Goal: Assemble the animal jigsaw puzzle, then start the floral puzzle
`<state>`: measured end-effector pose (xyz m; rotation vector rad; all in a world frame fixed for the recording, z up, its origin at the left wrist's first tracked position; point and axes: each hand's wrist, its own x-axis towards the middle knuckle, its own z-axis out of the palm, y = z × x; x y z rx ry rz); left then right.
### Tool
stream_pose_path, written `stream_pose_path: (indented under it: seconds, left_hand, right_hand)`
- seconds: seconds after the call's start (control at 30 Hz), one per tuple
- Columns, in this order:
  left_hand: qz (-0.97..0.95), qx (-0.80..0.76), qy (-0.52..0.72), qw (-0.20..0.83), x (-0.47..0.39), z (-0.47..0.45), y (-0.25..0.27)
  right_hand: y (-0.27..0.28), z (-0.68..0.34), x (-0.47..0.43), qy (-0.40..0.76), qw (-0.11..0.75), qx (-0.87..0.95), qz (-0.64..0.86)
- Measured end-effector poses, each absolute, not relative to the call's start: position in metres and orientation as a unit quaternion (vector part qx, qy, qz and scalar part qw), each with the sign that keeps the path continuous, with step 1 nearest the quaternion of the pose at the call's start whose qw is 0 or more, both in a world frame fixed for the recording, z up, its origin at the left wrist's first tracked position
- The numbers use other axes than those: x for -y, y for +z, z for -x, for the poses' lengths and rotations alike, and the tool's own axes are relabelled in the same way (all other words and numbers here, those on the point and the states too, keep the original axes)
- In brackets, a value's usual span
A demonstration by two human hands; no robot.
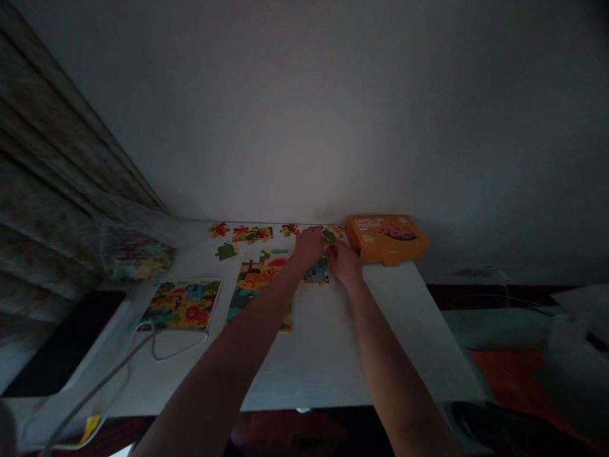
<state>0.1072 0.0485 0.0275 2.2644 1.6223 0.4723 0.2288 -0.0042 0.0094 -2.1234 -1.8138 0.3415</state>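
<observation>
My left hand (pixel 310 245) reaches to the back of the white table, its fingers stretched out and lying low among loose puzzle pieces. Close on its right, my right hand (pixel 346 261) has its fingers curled together at a puzzle piece (pixel 329 236) with green on it. Fine detail at the fingertips is lost in the dim light. A partly joined jigsaw puzzle (pixel 257 279) lies below and left of the hands, with my left forearm covering part of it. Between my wrists shows a joined blue section (pixel 316 273). Loose pieces (pixel 254 234) line the wall, and a green piece (pixel 226 251) lies at left.
An orange puzzle box (pixel 387 240) stands at the back right against the wall. A picture card (pixel 183 304) lies at left, with a white cable (pixel 155 346) across its lower edge. Further left are a dark tablet-like slab (pixel 66 343), a clear bag (pixel 136 254) and a curtain (pixel 57 171).
</observation>
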Motion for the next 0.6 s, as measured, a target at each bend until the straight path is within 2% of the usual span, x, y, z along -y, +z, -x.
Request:
stream_pose_path:
  seconds: [0.13, 0.27, 0.43, 0.6]
  left_hand:
    - [-0.788, -0.593, 0.088, 0.142, -0.059, -0.129, 0.027]
    - [-0.775, -0.609, 0.088, 0.146, -0.064, -0.141, 0.022]
    - [-0.725, -0.648, 0.144, 0.187, -0.074, -0.147, 0.014]
    - [-0.68, -0.613, 0.269, 0.298, -0.09, -0.14, 0.013]
  right_hand:
    - [0.011, -0.23, 0.004, 0.132, 0.167, 0.625, 0.751]
    - [0.01, -0.231, 0.004, 0.131, 0.166, 0.617, 0.758]
    - [0.008, -0.233, 0.002, 0.138, 0.169, 0.62, 0.754]
    - [0.006, -0.233, 0.002, 0.132, 0.202, 0.627, 0.74]
